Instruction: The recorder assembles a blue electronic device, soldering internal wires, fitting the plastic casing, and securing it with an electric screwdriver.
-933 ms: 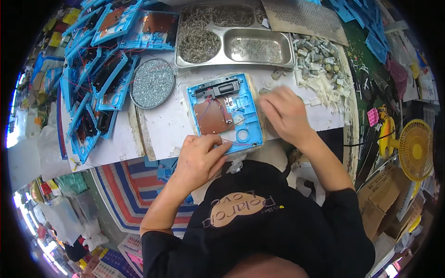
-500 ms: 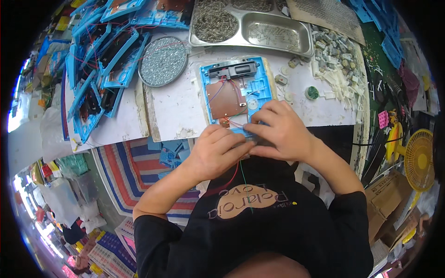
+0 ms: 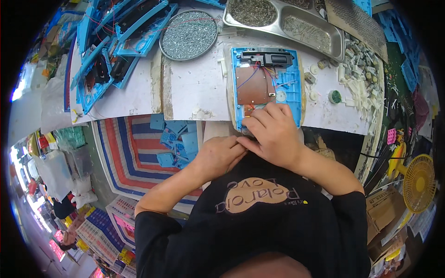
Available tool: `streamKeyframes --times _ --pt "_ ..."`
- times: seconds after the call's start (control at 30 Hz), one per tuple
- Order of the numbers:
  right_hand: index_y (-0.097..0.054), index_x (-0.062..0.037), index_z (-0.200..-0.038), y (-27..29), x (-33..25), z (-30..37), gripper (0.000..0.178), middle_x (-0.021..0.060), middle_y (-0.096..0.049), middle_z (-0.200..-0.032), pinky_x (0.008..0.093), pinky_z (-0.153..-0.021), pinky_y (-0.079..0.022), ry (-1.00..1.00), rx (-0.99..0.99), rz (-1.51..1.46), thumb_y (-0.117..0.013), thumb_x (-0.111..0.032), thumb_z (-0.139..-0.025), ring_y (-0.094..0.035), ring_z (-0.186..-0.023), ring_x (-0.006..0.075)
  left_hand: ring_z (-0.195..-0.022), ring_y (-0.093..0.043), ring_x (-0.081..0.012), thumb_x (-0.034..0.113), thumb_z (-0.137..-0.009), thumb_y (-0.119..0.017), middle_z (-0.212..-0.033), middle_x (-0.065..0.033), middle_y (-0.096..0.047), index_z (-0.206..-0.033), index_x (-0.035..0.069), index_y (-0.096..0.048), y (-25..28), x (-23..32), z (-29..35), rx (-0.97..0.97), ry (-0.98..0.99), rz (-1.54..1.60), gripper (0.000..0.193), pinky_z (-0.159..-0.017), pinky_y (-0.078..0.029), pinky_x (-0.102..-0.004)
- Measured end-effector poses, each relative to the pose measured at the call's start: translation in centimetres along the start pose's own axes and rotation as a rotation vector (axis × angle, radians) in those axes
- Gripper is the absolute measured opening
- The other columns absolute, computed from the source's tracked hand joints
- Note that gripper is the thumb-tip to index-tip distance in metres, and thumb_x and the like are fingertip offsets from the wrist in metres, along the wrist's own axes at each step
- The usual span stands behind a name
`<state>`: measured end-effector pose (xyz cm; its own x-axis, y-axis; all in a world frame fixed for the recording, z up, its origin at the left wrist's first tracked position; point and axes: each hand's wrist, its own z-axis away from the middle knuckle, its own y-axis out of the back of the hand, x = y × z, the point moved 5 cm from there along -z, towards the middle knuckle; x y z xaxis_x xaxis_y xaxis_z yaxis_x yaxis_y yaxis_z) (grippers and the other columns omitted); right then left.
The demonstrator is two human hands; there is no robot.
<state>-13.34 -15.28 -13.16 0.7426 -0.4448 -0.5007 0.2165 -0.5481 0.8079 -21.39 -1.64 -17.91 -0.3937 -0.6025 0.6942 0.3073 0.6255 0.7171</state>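
Note:
A blue plastic casing [image 3: 292, 99] lies at the near edge of the table, its inside facing up. In it are a brown circuit board [image 3: 251, 85], thin red and blue wires, and a black part [image 3: 273, 59] along the far end. My right hand [image 3: 276, 136] is closed over the casing's near end, fingertips bent down by the board's lower corner. Just off that edge, my left hand [image 3: 220, 157] is closed, its fingertips beside my right thumb. What either hand pinches is hidden by the fingers.
A round tray of small screws [image 3: 189, 34] and a steel compartment tray [image 3: 340, 48] of small metal parts stand beyond. Blue casings [image 3: 99, 69] pile up at left; white pieces and small motors [image 3: 359, 78] lie at right. Striped cloth [image 3: 139, 148] hangs below; a yellow fan [image 3: 418, 183] stands at right.
The view has shifted, so the table things sit further right. My left hand has drawn back from the casing toward me; my right hand stays at its near end. The dangling wires no longer show.

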Motion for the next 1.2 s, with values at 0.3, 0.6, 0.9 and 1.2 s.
streamKeyframes --times 0.3,0.6,0.9,1.2 --pt "-0.066 -0.0077 -0.094 1.2 0.7 0.0 0.029 0.0075 -0.064 -0.097 0.0418 -0.079 -0.044 0.034 -0.129 -0.011 -0.079 -0.024 -0.074 -0.058 -0.092 0.0273 -0.073 -0.063 -0.0325 0.009 -0.08 -0.08 -0.084 -0.0121 -0.06 -0.098 0.006 -0.069 3.9 -2.0 -3.5 0.233 -0.065 0.072 0.022 -0.063 -0.052 -0.0411" --pt "-0.074 -0.0007 -0.104 25.2 23.5 -9.9 0.017 0.0028 -0.073 -0.089 0.0252 -0.075 -0.051 -0.339 0.606 -0.176 -0.071 -0.013 -0.093 -0.064 -0.081 0.0085 -0.073 -0.063 -0.0265 0.008 -0.079 -0.081 -0.083 -0.0084 -0.06 -0.099 0.008 -0.074 5.4 -2.5 -5.1 0.15 -0.204 0.111 0.022 -0.061 -0.052 -0.0373" --pt "-0.076 -0.0095 -0.101 23.8 22.2 -35.1 0.016 -0.0018 -0.072 -0.102 0.0313 -0.084 -0.048 0.318 0.158 0.141 -0.074 -0.023 -0.091 -0.061 -0.092 0.012 -0.074 -0.063 -0.0269 0.01 -0.081 -0.081 -0.086 -0.0084 -0.06 -0.1 0.008 -0.074 5.6 -3.0 -6.6 0.118 -0.185 0.17 0.02 -0.064 -0.052 -0.0371" --pt "-0.069 -0.001 -0.081 19.4 16.9 -36.3 0.013 0.012 -0.067 -0.088 0.0408 -0.084 -0.05 0.532 0.267 0.694 -0.072 -0.013 -0.08 -0.061 -0.091 0.0299 -0.073 -0.062 -0.026 0.009 -0.08 -0.083 -0.084 -0.0081 -0.058 -0.099 0.008 -0.075 5.6 -3.1 -6.4 0.153 -0.164 0.197 0.021 -0.062 -0.051 -0.0363"
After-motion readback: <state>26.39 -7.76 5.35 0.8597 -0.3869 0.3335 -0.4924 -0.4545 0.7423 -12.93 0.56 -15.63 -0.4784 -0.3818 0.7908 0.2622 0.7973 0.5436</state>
